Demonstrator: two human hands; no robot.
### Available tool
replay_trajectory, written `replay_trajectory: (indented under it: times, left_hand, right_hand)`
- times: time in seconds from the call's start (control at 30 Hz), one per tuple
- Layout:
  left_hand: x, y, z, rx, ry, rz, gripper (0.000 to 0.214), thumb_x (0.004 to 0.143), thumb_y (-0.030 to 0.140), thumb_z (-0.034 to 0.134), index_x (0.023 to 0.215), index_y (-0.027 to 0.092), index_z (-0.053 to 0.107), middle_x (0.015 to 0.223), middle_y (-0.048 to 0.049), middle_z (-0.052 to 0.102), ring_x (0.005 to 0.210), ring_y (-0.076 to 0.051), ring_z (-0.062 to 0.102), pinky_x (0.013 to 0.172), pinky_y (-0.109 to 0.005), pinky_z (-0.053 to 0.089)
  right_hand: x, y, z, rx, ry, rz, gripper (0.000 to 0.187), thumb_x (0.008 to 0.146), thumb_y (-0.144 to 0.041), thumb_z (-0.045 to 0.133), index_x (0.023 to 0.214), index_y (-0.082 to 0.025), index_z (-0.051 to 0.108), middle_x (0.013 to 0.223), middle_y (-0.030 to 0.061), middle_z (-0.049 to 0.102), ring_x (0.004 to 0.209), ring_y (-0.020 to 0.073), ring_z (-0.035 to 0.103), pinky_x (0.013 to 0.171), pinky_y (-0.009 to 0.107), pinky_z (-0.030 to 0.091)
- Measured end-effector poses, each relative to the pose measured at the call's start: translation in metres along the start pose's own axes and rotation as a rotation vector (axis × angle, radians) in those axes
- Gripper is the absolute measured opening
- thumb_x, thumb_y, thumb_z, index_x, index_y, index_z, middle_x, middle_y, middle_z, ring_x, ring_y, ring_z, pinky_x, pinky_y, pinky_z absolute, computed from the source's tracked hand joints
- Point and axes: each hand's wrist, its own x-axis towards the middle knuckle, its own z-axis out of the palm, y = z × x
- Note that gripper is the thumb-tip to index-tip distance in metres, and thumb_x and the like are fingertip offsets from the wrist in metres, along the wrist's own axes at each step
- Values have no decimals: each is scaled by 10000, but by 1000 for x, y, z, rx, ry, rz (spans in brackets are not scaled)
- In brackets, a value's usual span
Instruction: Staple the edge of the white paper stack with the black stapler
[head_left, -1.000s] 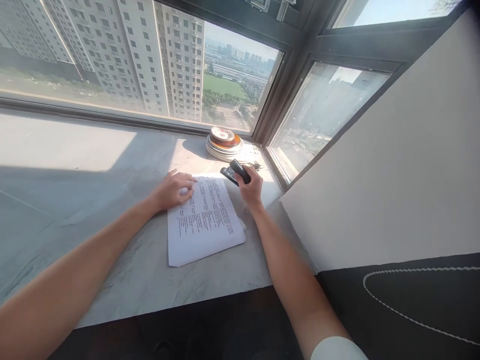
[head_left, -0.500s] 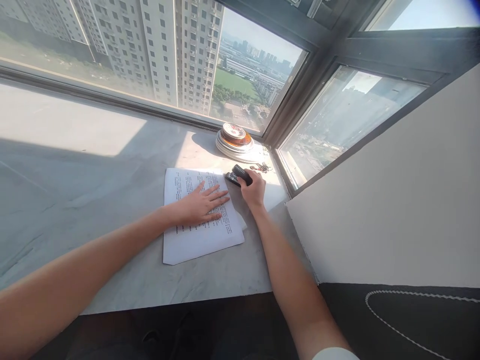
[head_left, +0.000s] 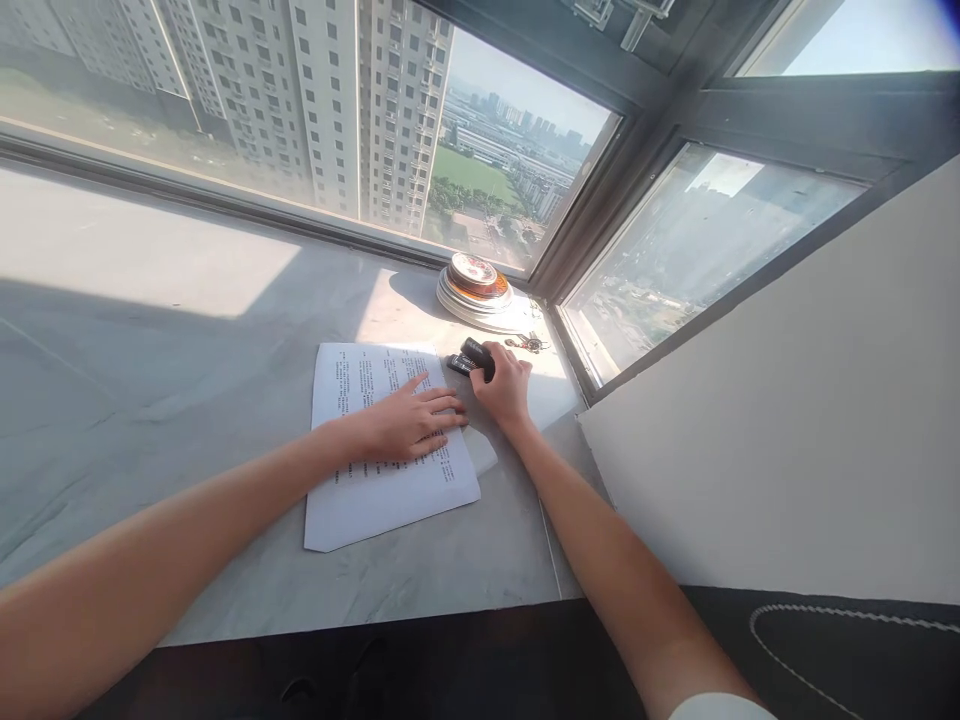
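Observation:
My left hand (head_left: 415, 420) lies flat with spread fingers on printed sheets of paper (head_left: 390, 500), its fingertips reaching the right edge. The sheets rest on a pale marble-look sill (head_left: 247, 410). Just beyond their upper right edge is a black stapler (head_left: 477, 352), gripped by my right hand (head_left: 506, 385) at its rear end. The stapler's jaws point left and stand apart, with no paper visible between them. Part of the stapler is hidden behind my fingers.
A stack of round lids or dishes (head_left: 476, 290) stands by the window corner, with a small bunch of keys or trinkets (head_left: 527, 343) in front. A white wall (head_left: 787, 420) bounds the right side. A beaded cord (head_left: 780, 608) hangs at lower right.
The paper has shifted left and slightly toward me, away from the stapler. My left hand now sits closer to the sheets' right edge. The right hand keeps holding the stapler.

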Motion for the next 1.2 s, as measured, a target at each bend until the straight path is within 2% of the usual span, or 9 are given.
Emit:
replay_trajectory:
  times: [0.13,0.2,0.3,0.47,0.57,0.83,0.97,1.1,1.2]
  left_hand:
    - [-1,0,-4,-15,38,18,392,1085,344,500,1434,278,668,1503,-98,675,1495,-309,539,1344,-578,150]
    - [-1,1,-8,-26,42,19,348,1074,304,495,1361,273,690,1465,-95,696,1459,-302,568,1333,-583,177]
    - [0,2,-13,-50,56,22,316,1052,250,497,1290,277,702,1444,-76,708,1412,-297,600,1311,-565,231]
    - [-1,1,-16,-12,40,38,321,1041,218,490,1288,278,687,1345,-76,739,1246,-295,655,1248,-566,309]
    - [-3,-1,-17,19,27,60,351,1033,222,496,1327,291,674,1290,-83,741,1182,-298,655,1195,-568,348]
    - [-3,-3,-20,35,43,74,258,995,221,527,1179,257,704,1199,-96,730,1071,-298,650,1100,-540,369]
    - [-3,-3,-21,27,51,75,229,973,220,530,1114,259,706,1178,-93,722,1070,-306,640,1081,-538,372]
    - [-3,-4,-22,50,43,60,207,955,203,535,1075,251,696,1162,-94,723,1049,-300,628,1044,-524,389]
    - [-3,-5,-22,47,61,55,194,915,178,557,1033,249,693,1133,-88,721,1038,-302,624,1029,-519,379]
  right_hand:
    - [6,5,0,-4,-1,-14,342,766,-153,516,1069,-230,653,918,42,727,883,271,630,954,439,380]
    - [10,9,-6,15,-47,-40,328,722,-133,508,1003,-232,645,839,30,702,812,258,602,923,419,387]
    - [11,15,-24,53,-193,-165,317,682,-124,508,956,-238,620,806,23,668,775,246,560,876,390,400]
    - [5,15,-61,140,-518,-393,378,665,-111,530,1013,-241,605,897,20,667,812,227,537,823,340,407]
    - [6,15,-71,223,-615,-448,382,655,-101,520,1005,-236,597,896,11,641,819,211,538,793,318,406]
    - [10,21,-76,340,-737,-407,368,628,-127,467,949,-219,622,809,-14,610,743,174,526,723,295,389]
    - [5,5,-75,368,-804,-478,369,631,-121,476,960,-225,606,847,-9,596,759,171,508,718,291,379]
    - [-1,-13,-70,369,-859,-581,265,645,-105,492,872,-228,553,832,2,558,780,184,487,719,303,366]
    - [-4,-19,-68,361,-864,-587,244,644,-94,499,844,-229,535,809,-2,537,768,187,477,705,306,351]
